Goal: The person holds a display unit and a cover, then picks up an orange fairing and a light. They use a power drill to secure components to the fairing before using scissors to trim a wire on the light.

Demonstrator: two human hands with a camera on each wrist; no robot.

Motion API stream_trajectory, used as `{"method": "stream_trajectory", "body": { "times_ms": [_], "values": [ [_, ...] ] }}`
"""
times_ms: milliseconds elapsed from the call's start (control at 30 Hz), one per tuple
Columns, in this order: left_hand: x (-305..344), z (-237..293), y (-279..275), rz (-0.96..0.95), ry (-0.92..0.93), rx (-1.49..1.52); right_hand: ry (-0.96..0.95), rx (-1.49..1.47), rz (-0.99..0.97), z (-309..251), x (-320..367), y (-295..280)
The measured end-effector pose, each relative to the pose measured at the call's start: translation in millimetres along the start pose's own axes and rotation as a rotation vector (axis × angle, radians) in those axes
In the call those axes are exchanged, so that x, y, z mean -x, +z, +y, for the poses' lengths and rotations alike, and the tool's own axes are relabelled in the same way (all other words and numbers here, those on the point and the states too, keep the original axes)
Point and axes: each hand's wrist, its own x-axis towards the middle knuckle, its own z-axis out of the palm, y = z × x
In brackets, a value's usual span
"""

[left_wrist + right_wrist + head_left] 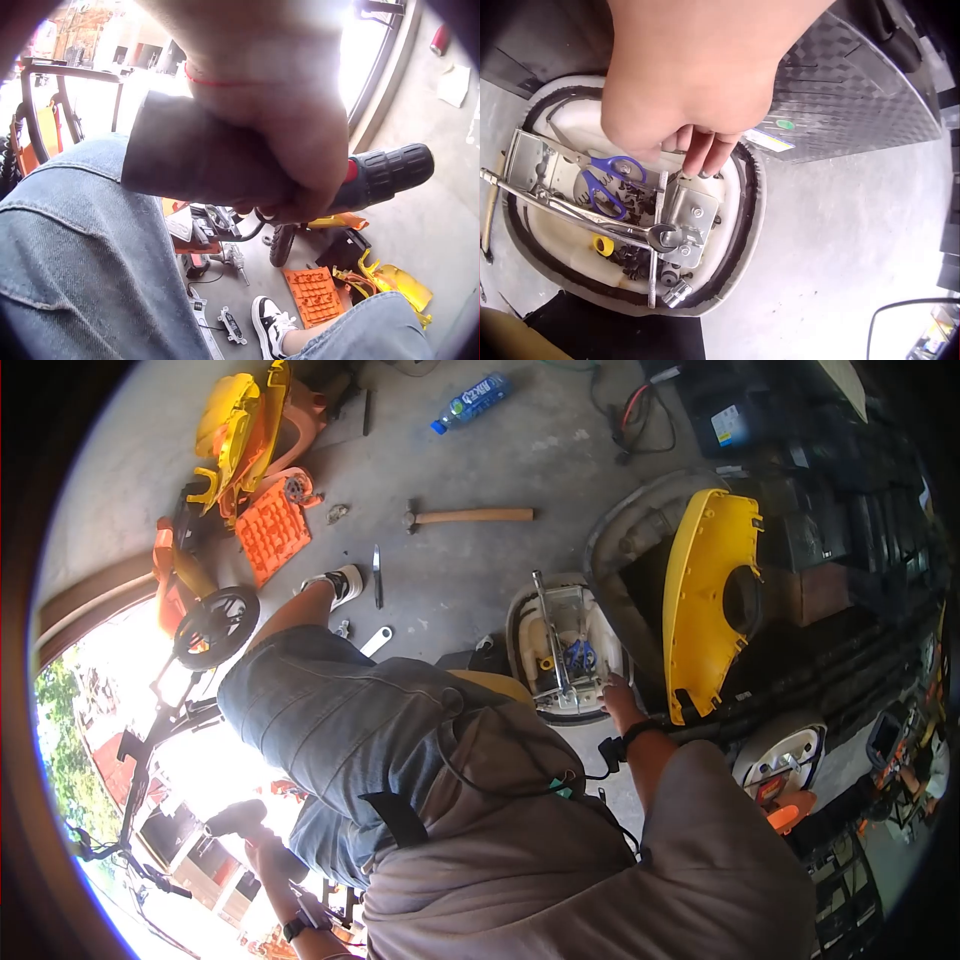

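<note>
**Cordless drill (236,818) out at the left, right hand down at the tub**

And here on the far left, the drill is up off the floor (420,595), out beside the denim-clad legs (310,710), with the left hand (265,855) wrapped round it. Those fingers are curled firmly about its body, the chuck (405,163) jutting clear of the grip, probably so the tool stays ready while the other arm reaches away.

Moving across, the hammer (475,515) lies flat on the floor, past the legs and apart from both hands; likely parked out of the way.

Now to the tub (761,202), close by the person's side, surely for easy reach. Its raised rim looks handy for keeping loose screws together. A long metal bar (570,214) slants over it, maybe too long to fit inside, with a wrench (653,237) and blue-handled scissors (590,180) in the same heap.

And the right hand (690,97) comes in over the rim, fingers pointing down beside the metal bracket (709,214). Are they pinching anything? Can't tell.

Farther right, the big yellow panel (690,600) sits beyond the tub, apart from the hand.
</note>
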Motion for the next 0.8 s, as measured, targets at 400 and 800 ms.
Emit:
{"method": "stream_trajectory", "body": {
  "times_ms": [400,800],
  "values": [
    [5,-6,16,-0.036,0.008,-0.007,0.165,-0.52,0.295,-39,-3,41],
    [13,-7,27,-0.036,-0.006,-0.027,0.358,-0.551,0.373,-52,-16,37]
  ]
}}
